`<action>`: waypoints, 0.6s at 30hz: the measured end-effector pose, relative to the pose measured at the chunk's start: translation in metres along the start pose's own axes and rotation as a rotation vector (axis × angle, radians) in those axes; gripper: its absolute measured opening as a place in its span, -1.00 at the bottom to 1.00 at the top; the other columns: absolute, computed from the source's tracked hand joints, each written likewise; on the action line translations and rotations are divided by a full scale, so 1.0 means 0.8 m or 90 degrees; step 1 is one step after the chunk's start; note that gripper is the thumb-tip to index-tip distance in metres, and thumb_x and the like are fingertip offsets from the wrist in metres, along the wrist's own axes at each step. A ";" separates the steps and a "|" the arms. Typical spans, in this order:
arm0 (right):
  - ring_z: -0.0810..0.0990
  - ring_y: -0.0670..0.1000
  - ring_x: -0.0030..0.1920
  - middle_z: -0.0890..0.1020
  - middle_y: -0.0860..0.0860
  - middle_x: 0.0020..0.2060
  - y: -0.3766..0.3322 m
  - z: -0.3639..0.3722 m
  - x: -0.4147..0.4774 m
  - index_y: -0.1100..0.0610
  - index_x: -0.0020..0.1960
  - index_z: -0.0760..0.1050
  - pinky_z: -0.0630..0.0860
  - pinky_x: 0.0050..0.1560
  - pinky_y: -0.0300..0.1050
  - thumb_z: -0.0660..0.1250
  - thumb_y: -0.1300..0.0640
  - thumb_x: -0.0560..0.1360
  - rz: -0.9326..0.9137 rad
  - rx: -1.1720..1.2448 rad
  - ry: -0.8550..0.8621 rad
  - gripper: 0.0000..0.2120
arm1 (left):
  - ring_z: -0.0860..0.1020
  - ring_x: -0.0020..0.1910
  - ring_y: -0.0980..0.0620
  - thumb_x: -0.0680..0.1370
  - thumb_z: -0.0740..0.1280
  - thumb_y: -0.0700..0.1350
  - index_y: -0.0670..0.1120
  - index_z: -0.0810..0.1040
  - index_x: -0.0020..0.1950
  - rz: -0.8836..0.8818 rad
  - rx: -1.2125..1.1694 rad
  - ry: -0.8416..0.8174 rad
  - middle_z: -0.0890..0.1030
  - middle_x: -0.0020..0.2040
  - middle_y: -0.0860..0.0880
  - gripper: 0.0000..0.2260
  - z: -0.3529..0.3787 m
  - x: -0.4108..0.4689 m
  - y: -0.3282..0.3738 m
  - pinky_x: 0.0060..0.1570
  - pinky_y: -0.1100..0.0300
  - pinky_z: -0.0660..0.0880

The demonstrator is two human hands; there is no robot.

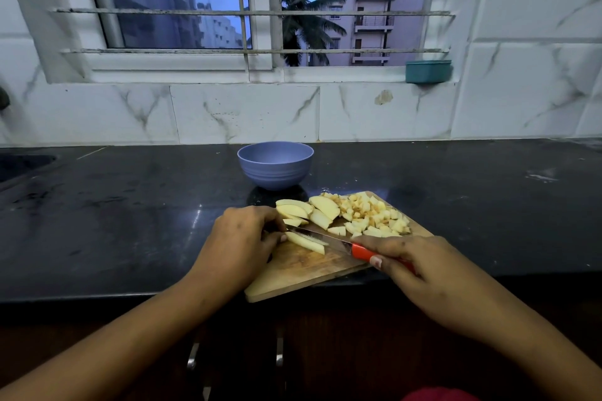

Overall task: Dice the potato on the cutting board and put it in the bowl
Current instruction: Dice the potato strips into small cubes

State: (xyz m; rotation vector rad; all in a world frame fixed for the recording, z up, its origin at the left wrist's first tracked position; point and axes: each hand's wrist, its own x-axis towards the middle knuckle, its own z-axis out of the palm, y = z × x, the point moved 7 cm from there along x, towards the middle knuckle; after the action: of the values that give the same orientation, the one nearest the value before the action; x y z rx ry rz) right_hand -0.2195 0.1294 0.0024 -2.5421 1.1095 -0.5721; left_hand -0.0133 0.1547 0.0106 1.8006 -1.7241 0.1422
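Gripping the red-handled knife (360,251), the right hand (410,265) is laying the blade on a potato strip (306,242) that the left hand (242,238) is pinching. Potato slices (321,208) and diced bits (374,215) are lying on the cutting board (293,275), with the purple bowl (275,166) just behind.

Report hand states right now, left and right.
Left hand: closed, fingers curled on the potato strips, steadying them on the cutting board.
Right hand: closed, gripping the red-handled knife.
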 end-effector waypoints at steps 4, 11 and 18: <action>0.43 -0.30 -0.03 0.49 -0.36 0.16 -0.002 0.000 0.009 -0.27 0.39 0.31 0.41 -0.07 -0.42 0.16 -0.02 0.62 0.003 -0.016 -0.021 -0.64 | 0.51 -0.38 0.26 0.47 0.43 -0.08 0.03 0.63 -0.13 -0.003 -0.003 0.000 0.52 -0.40 0.16 -0.99 0.000 0.001 -0.001 -0.34 0.51 0.34; 0.41 -0.40 -0.36 0.35 -0.28 -0.38 -0.011 0.004 0.013 -0.28 0.44 0.24 0.28 -0.41 -0.29 0.11 -0.03 0.64 -0.017 -0.119 -0.058 -0.61 | 0.47 -0.26 0.19 0.51 0.39 -0.04 0.01 0.62 -0.07 0.012 0.029 -0.015 0.56 -0.27 0.10 -0.94 0.003 0.003 0.001 -0.27 0.40 0.32; 0.31 -0.31 -0.29 0.53 -0.21 0.21 -0.007 0.002 0.022 -0.32 0.45 0.18 0.31 -0.29 -0.37 0.08 -0.07 0.64 -0.048 -0.147 -0.089 -0.60 | 0.41 -0.14 0.16 0.52 0.36 -0.03 0.00 0.62 -0.05 0.033 0.072 0.001 0.59 -0.18 0.05 -0.92 0.005 0.003 0.002 -0.23 0.28 0.25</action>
State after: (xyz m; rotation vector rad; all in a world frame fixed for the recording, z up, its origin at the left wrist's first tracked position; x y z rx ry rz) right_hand -0.2040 0.1200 0.0080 -2.7812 1.0886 -0.2918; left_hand -0.0159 0.1507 0.0096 1.8361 -1.7947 0.2672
